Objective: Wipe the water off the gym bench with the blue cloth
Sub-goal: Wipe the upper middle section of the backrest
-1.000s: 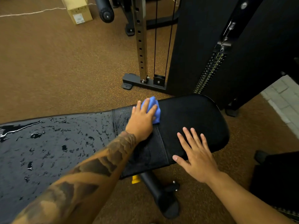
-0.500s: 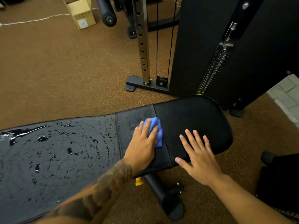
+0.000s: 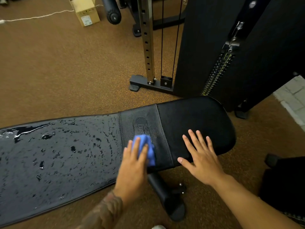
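A black padded gym bench point(image 3: 194, 119) runs across the view from left to right. Its long left pad point(image 3: 57, 154) is covered in water drops and small puddles; the right seat pad looks dry. My left hand point(image 3: 132, 169) presses the bunched blue cloth point(image 3: 146, 149) flat on the stitched middle strip, near the bench's front edge. Most of the cloth shows past my fingertips. My right hand point(image 3: 200, 158) lies flat with fingers spread on the dry seat pad, holding nothing.
A cable machine stands just behind the bench, with its black weight stack point(image 3: 219, 70) and a steel upright point(image 3: 147, 40). A cardboard box point(image 3: 85, 12) and a black roller point(image 3: 111, 11) sit far back on the brown floor. The bench leg point(image 3: 165, 195) is below my hands.
My left hand has dragged the blue cloth from the far edge of the bench toward the near edge. My right hand has stayed flat on the seat pad.
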